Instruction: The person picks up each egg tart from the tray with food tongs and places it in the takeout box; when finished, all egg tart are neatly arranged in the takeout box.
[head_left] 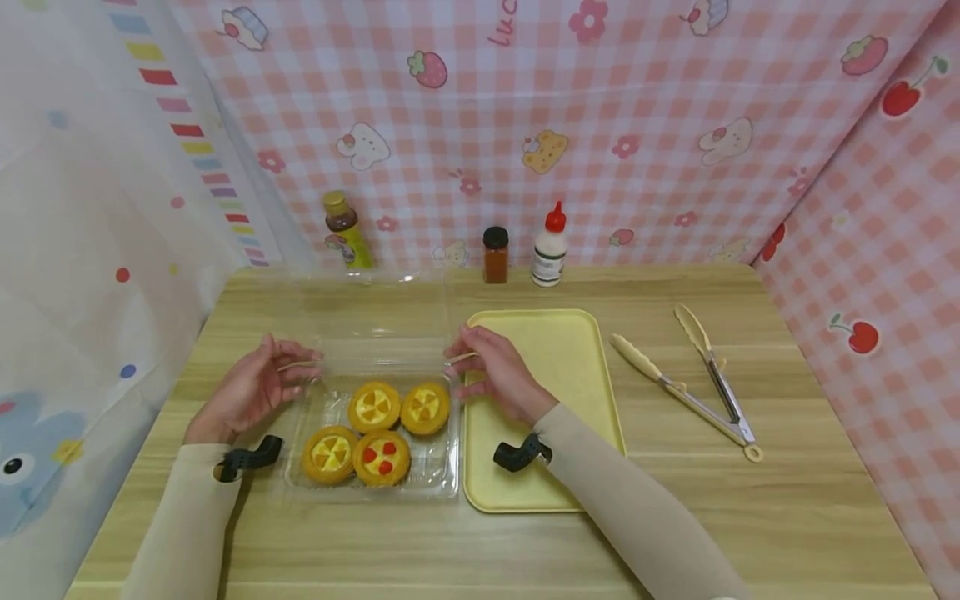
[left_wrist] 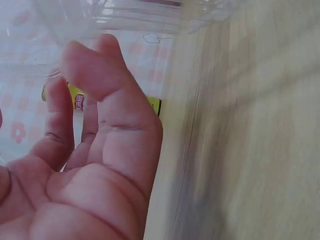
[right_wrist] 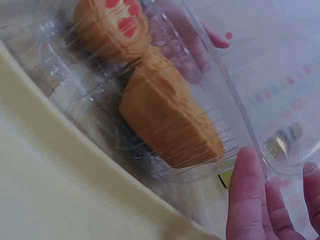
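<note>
A clear plastic clamshell box [head_left: 435, 467] lies on the table, its lid [head_left: 375, 312] standing raised at the back. Inside sit several egg tarts, including one with red dots [head_left: 382, 458] and one with yellow wedges [head_left: 374, 407]. My left hand [head_left: 258, 385] is at the box's back left corner, fingers loosely bent and fingertips close to the plastic. On the opposite side, my right hand [head_left: 495, 371] reaches over a yellow tray [head_left: 540, 492], with its fingertips right at the back right corner by the lid's fold. In the right wrist view, one finger [right_wrist: 246, 192] overlaps the plastic edge.
Metal tongs with beige tips [head_left: 701, 392] lie spread to the right of the tray. Along the back wall stand a bottle with a yellow label [head_left: 351, 237], a black-capped spice jar [head_left: 495, 257] and a red-tipped squeeze bottle [head_left: 551, 250]. Patterned cloth walls enclose the table.
</note>
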